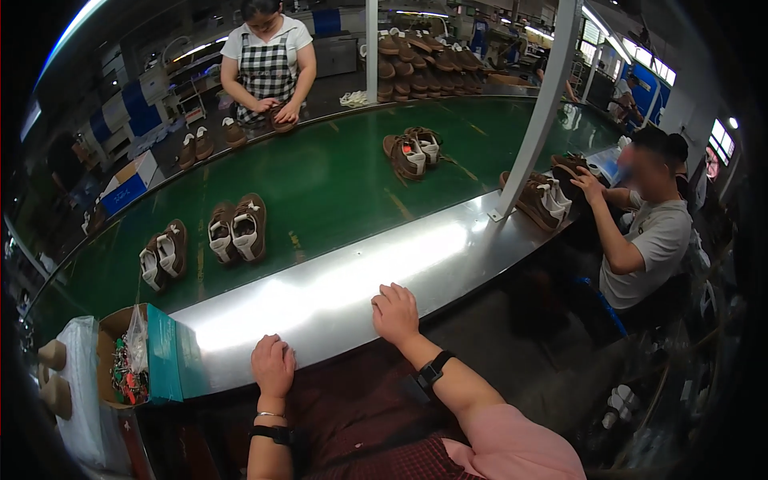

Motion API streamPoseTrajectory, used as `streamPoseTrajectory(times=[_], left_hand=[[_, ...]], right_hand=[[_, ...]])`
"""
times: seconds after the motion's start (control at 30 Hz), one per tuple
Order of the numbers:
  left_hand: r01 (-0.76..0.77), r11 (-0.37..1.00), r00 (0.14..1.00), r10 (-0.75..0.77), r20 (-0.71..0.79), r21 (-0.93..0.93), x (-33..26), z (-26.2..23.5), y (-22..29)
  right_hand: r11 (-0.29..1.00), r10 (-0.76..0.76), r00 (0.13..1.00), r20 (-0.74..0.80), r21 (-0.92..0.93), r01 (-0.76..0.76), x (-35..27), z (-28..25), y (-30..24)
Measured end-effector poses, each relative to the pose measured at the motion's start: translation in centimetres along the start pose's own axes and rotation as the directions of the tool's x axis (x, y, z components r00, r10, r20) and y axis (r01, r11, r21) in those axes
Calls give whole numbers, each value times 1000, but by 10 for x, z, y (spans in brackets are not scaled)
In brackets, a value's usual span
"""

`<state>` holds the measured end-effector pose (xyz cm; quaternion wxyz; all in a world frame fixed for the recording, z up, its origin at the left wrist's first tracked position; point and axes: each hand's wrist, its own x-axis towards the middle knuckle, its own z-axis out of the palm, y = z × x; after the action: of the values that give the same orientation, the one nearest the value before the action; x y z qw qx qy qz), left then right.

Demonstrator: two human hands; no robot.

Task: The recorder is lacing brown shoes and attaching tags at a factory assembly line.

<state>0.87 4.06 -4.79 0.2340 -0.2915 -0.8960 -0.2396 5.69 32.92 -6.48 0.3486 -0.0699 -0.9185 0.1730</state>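
Note:
My left hand (273, 366) rests near the front edge of the shiny metal ledge (336, 300), fingers loosely bent, nothing seen in it. Farther right, my right hand (394, 314) lies on the same ledge with its fingers forward, also holding nothing visible. Beyond the ledge runs a green conveyor belt (328, 192). On its near left stand a pair of brown and white shoes (238, 230) and another similar pair (163, 254). A third pair of brown shoes (413, 152) sits farther off, with a small red-orange patch on one. No shoe touches my hands.
Left of my hands, a teal cardboard box (164, 352) holds small colourful pieces. A grey post (540, 120) rises from the ledge at right, beside more shoes (544, 200). One co-worker (268, 60) handles a shoe across the belt; another (652, 228) works at right.

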Motion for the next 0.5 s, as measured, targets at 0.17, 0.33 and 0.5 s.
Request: streamPoseTrajectory(times=[0.17, 0.33, 0.5], left_hand=[[-7, 1000, 1000, 7, -15, 13, 2, 3, 3], [-12, 1000, 999, 13, -40, 28, -1, 6, 0], [-5, 1000, 999, 6, -34, 20, -2, 11, -3]], right_hand=[[999, 13, 999, 49, -41, -11, -1, 2, 4], [999, 1, 999, 47, -35, 1, -2, 4, 7], [999, 12, 999, 40, -52, -10, -3, 6, 7]])
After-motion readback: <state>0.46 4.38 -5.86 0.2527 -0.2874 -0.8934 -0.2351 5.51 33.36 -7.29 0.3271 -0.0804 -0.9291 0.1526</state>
